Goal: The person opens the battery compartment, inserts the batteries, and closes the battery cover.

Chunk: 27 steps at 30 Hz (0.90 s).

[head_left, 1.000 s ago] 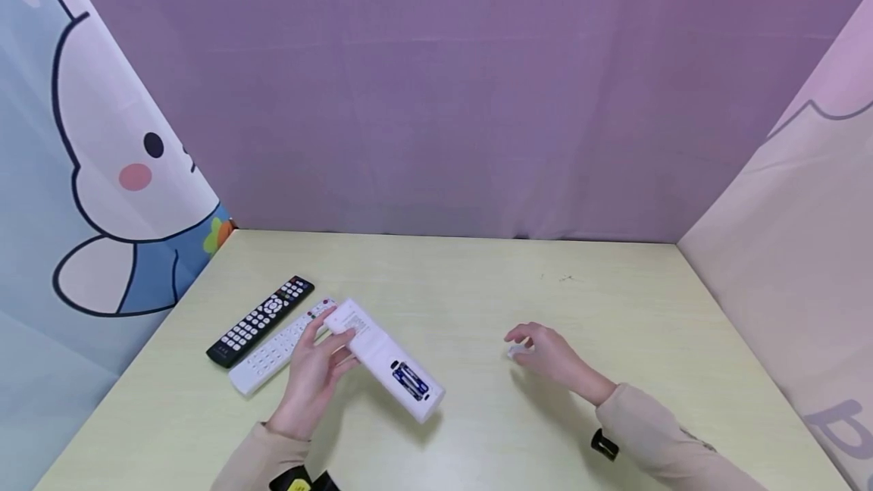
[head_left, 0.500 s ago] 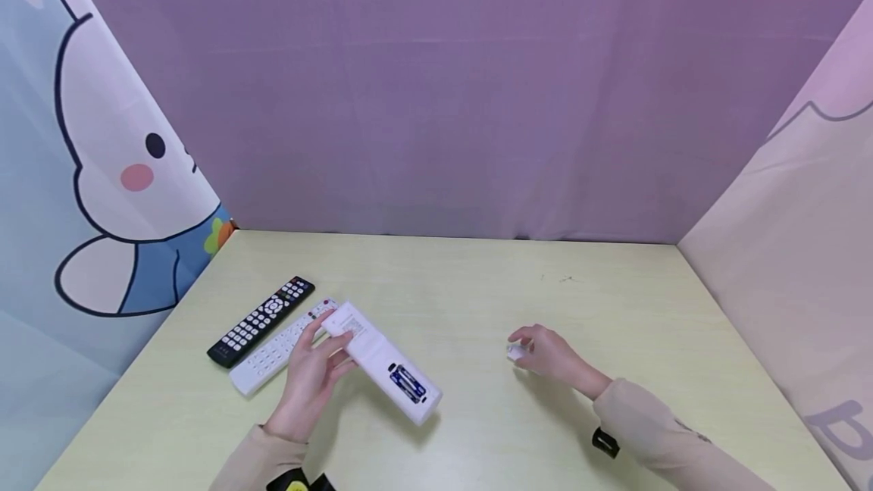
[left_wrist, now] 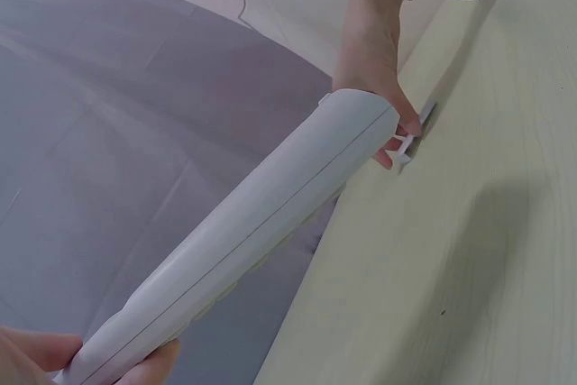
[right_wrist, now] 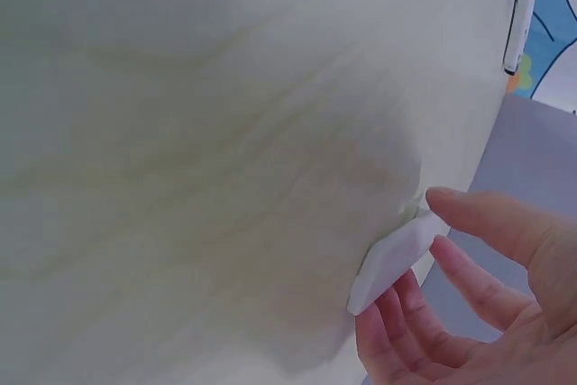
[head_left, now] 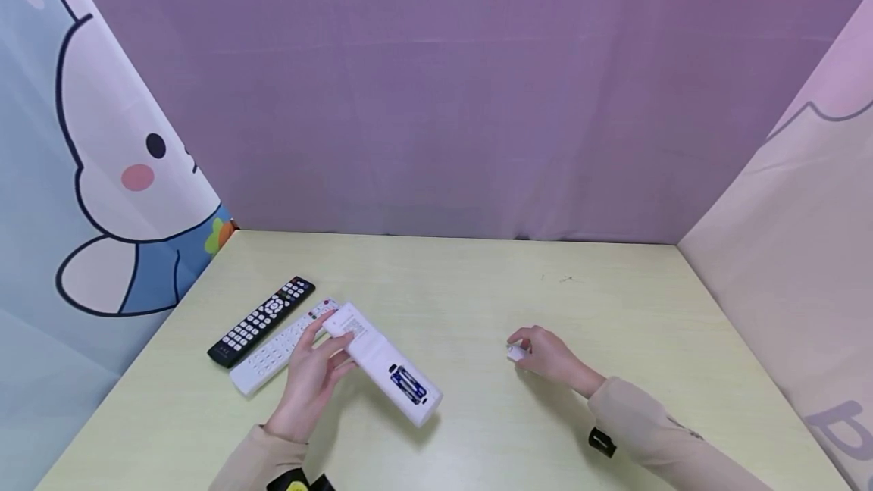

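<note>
My left hand (head_left: 308, 383) grips one end of a white remote control (head_left: 373, 349), held above the table with its back facing up. Its battery compartment is uncovered, and batteries (head_left: 408, 385) in blue wrappers lie inside. In the left wrist view the remote (left_wrist: 248, 223) is seen side-on, pinched between thumb and fingers. To the right, my right hand (head_left: 551, 356) holds a small white battery cover (head_left: 516, 353) just at the tabletop. The right wrist view shows this cover (right_wrist: 394, 263) between the thumb and the fingers, tilted close to the table.
At the left of the table (head_left: 470, 279) a black remote (head_left: 261, 322) lies buttons up. Beside it is another white remote (head_left: 276, 354), partly behind my left hand. A purple cloth (head_left: 443, 112) hangs at the back, with printed cloths (head_left: 116, 264) at the sides.
The held remote has shifted very slightly left and down. My right hand, still with the cover, has barely moved.
</note>
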Motion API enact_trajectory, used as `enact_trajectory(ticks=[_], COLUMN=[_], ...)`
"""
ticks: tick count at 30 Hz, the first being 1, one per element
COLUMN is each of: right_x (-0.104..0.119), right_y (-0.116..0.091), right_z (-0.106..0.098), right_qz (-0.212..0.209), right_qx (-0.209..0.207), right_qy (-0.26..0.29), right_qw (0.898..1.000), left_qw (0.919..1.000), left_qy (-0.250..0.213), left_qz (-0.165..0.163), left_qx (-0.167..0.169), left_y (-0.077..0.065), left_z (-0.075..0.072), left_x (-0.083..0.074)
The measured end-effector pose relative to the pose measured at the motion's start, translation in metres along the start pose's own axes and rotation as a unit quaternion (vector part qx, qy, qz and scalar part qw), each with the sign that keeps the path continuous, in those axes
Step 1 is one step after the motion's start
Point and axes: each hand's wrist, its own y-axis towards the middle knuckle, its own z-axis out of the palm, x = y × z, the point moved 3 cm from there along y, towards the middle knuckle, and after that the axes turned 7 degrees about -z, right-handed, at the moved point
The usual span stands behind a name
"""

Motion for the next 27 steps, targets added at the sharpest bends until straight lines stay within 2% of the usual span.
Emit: enact_trajectory(ticks=[10, 18, 27], right_x=[0.001, 0.007, 0.023], right_y=[-0.001, -0.003, -0.006], right_z=[0.005, 0.007, 0.007], right_qz=[0.018, -0.002, -0.021], right_qx=[0.000, -0.021, -0.037], right_qy=[0.026, 0.058, 0.116], right_qw=[1.000, 0.998, 0.992], left_qw=[1.0000, 1.0000, 1.0000], left_qy=[0.004, 0.001, -0.001], left_qz=[0.000, -0.001, 0.001], left_qx=[-0.002, -0.003, -0.003], left_y=[0.000, 0.001, 0.002], left_z=[0.000, 0.000, 0.003], left_x=[0.000, 0.001, 0.001])
